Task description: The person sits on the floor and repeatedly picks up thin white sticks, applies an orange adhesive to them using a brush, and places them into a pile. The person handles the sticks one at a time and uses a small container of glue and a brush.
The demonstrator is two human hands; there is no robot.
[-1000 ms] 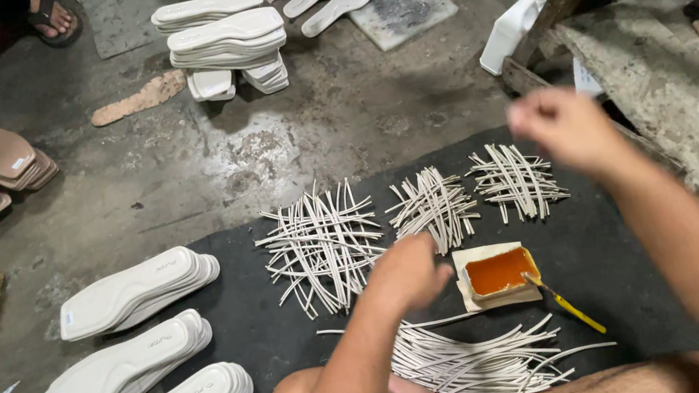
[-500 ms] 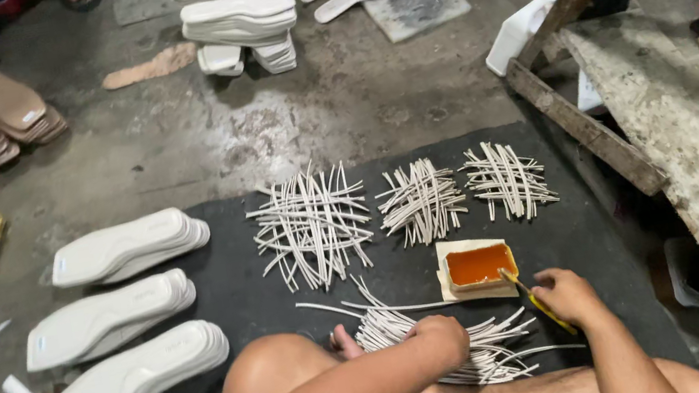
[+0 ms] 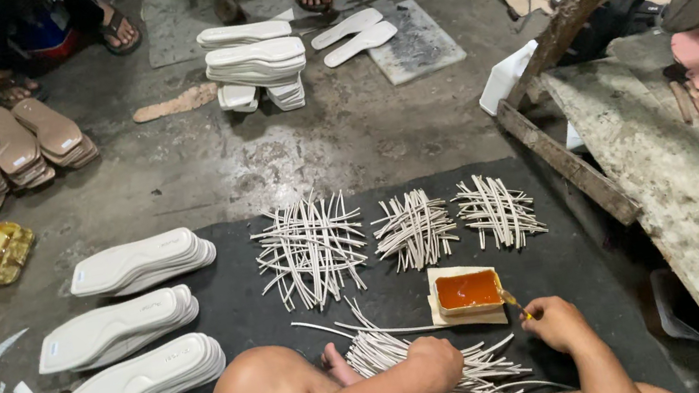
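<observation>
Strips lay bundled on the mat under the left hand, long axes running left-right; left grip pressed down on them. Right hand, grip pinching a brush, sat just right of the bundle, nearest the orange glue tray.

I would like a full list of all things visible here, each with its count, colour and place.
crossed strip bundles: three, white, on black mat
loose strips: one pile, white, under left hand
glue tray: one, orange, mat front
brush: one, yellow, in right hand
white sole stacks: four, left of mat
more white soles: one stack, far floor
brown soles: three stacks, far left
left hand: on loose strips
right hand: holds brush
</observation>
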